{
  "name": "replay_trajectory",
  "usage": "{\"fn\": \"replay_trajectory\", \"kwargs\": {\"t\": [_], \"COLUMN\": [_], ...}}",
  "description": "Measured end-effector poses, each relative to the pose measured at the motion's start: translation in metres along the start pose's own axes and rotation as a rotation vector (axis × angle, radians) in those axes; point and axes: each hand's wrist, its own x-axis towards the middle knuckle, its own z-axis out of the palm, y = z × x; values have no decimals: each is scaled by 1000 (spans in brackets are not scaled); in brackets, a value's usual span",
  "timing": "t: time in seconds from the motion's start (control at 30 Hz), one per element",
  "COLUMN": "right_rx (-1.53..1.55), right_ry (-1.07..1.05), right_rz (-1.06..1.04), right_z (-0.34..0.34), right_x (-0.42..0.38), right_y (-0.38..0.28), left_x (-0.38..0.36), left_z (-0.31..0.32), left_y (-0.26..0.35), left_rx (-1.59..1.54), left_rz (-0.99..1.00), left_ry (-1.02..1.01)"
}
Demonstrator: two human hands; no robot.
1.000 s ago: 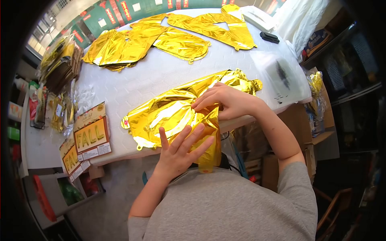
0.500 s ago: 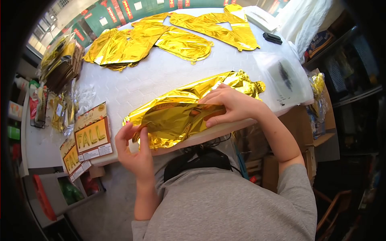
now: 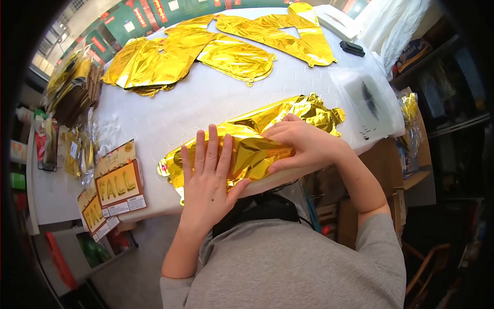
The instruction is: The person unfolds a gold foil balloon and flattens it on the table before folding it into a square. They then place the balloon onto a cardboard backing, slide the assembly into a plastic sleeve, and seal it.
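Observation:
A flat gold foil balloon (image 3: 247, 138) lies folded along the near edge of the white-covered table. My left hand (image 3: 208, 177) rests flat on its left part, fingers spread and pointing away from me. My right hand (image 3: 306, 144) grips the balloon's right part, its fingers curled on top and the thumb at the near fold. Beyond that hand the balloon's crumpled end (image 3: 324, 116) sticks out to the right. What lies under my right fingers is hidden.
More flat gold foil balloons (image 3: 154, 62) spread across the table's far side. Printed FALL packages (image 3: 121, 180) sit at the left edge, clear plastic bags (image 3: 365, 103) at the right. A black object (image 3: 352, 48) lies far right. Stacked packs (image 3: 77, 87) stand far left.
My left hand has gone from pinching the balloon's raised near edge to lying flat on top. That edge is now folded down. My right hand has stayed nearly in place.

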Motion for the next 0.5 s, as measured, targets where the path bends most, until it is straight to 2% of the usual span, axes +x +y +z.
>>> {"fn": "replay_trajectory", "kwargs": {"t": [0.1, 0.4, 0.5], "right_rx": [12, 25, 35], "right_ry": [56, 25, -16], "right_rz": [-34, -30, -19], "right_z": [6, 4, 0], "right_x": [-3, -2, -1], "right_y": [5, 9, 5], "left_x": [-1, 2, 4], "left_z": [6, -4, -9], "left_y": [-7, -9, -11], "left_rx": [46, 43, 44], "left_rz": [-20, -26, -7], "left_ry": [-43, -160, -104]}}
